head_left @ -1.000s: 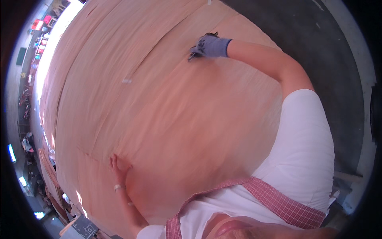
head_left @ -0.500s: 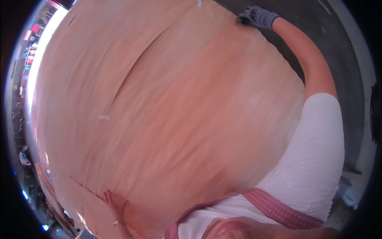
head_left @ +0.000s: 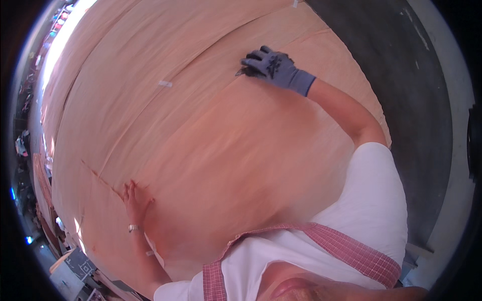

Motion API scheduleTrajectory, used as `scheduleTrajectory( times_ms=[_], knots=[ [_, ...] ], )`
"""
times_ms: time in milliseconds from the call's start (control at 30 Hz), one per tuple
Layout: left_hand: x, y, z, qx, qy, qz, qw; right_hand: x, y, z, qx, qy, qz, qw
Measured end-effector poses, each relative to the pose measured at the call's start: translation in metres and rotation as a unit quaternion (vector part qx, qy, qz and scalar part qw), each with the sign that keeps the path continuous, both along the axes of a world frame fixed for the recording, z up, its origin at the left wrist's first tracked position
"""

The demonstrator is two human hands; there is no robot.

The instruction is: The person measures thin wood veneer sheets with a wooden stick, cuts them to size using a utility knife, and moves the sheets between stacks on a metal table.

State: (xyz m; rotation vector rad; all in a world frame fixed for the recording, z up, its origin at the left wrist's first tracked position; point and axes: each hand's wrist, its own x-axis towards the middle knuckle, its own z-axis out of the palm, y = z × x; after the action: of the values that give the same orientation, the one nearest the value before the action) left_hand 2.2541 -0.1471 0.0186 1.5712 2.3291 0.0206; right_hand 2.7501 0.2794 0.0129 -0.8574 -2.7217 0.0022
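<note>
a: where's the right hand (head_left: 275,67)?

b: far out on the big sheet of thin wood veneer (head_left: 201,150), near its far edge. it wears a grey-blue glove, and the fingers (head_left: 256,56) are curled down over a small dark thing (head_left: 243,72) pressed against the sheet. only a sliver of it pokes out from under the glove, so i cannot tell what it is.

a: and the left hand (head_left: 134,200)?

b: bare, lying flat on the near left part of the veneer, fingers stretched out and holding nothing. there's a bracelet (head_left: 133,228) at the wrist. its fingertips touch the end of a thin reddish crack (head_left: 103,179) that runs slantwise across the wood.

a: how does the sheet lie?

b: spread wide over the surface, pale and pinkish, with long seams across it and a small strip of light tape (head_left: 165,84) on one seam. to the right of it is dark floor (head_left: 401,100). the two hands are well apart.
</note>
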Motion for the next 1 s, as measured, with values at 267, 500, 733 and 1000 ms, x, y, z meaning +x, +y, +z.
scheduleTrajectory(
  times_ms=[267,500,733,1000],
  knots=[
    [0.005,-0.003,0.003,0.054,-0.006,0.099,0.994,-0.037,-0.014,0.028,0.068,-0.084,-0.078,0.991],
    [-0.013,-0.001,-0.026,0.09,0.033,0.069,0.993,0.156,0.048,0.132,0.183,0.087,-0.223,0.954],
    [-0.029,-0.005,-0.036,0.133,0.047,0.039,0.989,0.508,-0.442,0.099,-0.002,-0.078,-0.773,0.629],
    [-0.071,-0.006,-0.052,0.039,0.043,0.065,0.996,0.41,-0.676,0.007,-0.076,-0.181,-0.757,0.623]
  ],
)
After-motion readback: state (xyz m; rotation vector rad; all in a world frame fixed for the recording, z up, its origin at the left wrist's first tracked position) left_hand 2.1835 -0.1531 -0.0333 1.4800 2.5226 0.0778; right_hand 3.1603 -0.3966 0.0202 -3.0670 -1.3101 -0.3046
